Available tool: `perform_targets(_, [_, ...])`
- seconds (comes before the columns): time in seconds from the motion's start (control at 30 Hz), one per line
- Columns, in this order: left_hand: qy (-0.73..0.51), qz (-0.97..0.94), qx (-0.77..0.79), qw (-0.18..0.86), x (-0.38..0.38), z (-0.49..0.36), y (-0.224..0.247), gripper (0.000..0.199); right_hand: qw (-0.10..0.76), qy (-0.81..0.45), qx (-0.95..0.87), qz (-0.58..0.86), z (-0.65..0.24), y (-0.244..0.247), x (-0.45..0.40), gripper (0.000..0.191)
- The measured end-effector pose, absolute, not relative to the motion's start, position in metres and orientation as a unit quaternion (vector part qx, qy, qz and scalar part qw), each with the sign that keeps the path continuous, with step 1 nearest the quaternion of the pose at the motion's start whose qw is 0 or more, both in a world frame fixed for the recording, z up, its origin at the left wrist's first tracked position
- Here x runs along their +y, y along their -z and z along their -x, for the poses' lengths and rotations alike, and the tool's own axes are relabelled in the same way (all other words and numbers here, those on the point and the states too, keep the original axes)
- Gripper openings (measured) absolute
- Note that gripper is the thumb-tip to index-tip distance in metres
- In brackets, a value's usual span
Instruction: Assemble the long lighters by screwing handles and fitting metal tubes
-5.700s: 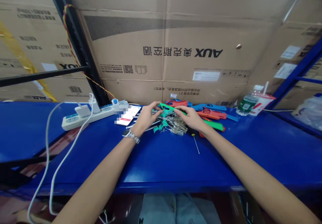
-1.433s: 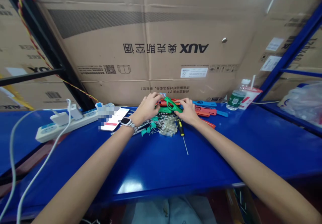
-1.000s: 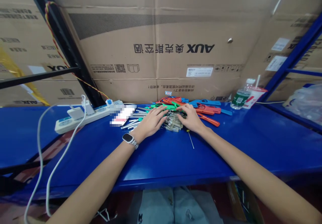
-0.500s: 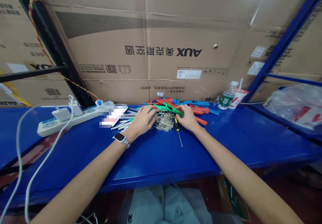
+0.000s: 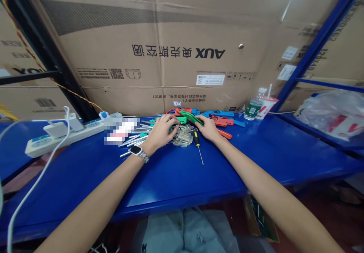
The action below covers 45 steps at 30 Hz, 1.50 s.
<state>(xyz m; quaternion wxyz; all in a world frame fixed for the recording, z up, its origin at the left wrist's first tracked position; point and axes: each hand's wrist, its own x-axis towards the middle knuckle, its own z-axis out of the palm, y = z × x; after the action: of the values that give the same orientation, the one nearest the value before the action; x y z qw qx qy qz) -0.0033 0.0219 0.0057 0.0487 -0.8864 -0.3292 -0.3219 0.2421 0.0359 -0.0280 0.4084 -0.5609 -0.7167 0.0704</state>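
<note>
A heap of clear-handled screwdrivers (image 5: 182,138) and red, green and blue plastic tools (image 5: 220,121) lies on the blue bench (image 5: 176,173), close to the cardboard box. My left hand (image 5: 161,133), a watch on its wrist, rests on the left part of the heap with fingers curled onto a green plastic piece (image 5: 179,120). My right hand (image 5: 207,128) grips the right end of a green plastic tool (image 5: 191,117) above the heap. A yellow-and-black screwdriver (image 5: 198,147) lies beside my right wrist.
A big AUX cardboard box (image 5: 170,52) stands behind the heap. A white power strip (image 5: 57,139) with plugs and cables sits at the left, next to a phone (image 5: 119,130). A water bottle (image 5: 254,106) and a cup with a straw (image 5: 265,104) stand at the right, beyond them a plastic bag (image 5: 335,113).
My view has swung right. Both hands lowered onto the heap a second ago, then lifted a green tool at its far side; my left hand slid toward the green piece.
</note>
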Motion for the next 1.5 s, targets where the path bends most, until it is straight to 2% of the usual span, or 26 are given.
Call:
perform_targets(0.17, [0.339,0.882,-0.325,0.026,0.021,0.010,-0.006,0.020,0.484,-0.136,-0.692,0.518,-0.245,0.032,0.038,0.025])
perform_targets(0.4, [0.342,0.880,-0.328,0.026,0.022,0.010,-0.005,0.019,0.504,-0.190,-0.671,0.510,-0.247,0.032,0.039,0.029])
perform_targets(0.83, [0.339,0.875,-0.343,0.037,0.021,0.010,-0.004,0.020,0.507,-0.167,-0.678,0.506,-0.250,0.033,0.036,0.037])
perform_targets(1.07, [0.355,0.871,-0.339,0.038,0.020,0.009,-0.006,0.019,0.555,-0.182,-0.657,0.477,-0.247,0.029,0.033,0.028])
perform_targets(1.3, [0.347,0.877,-0.331,0.039,0.016,0.009,-0.007,0.022,0.550,-0.172,-0.654,0.490,-0.247,0.022,0.022,0.025])
perform_targets(1.5, [0.258,0.931,-0.251,0.061,0.026,-0.020,-0.023,0.019,0.560,-0.132,-0.610,0.545,-0.265,0.022,0.008,0.032])
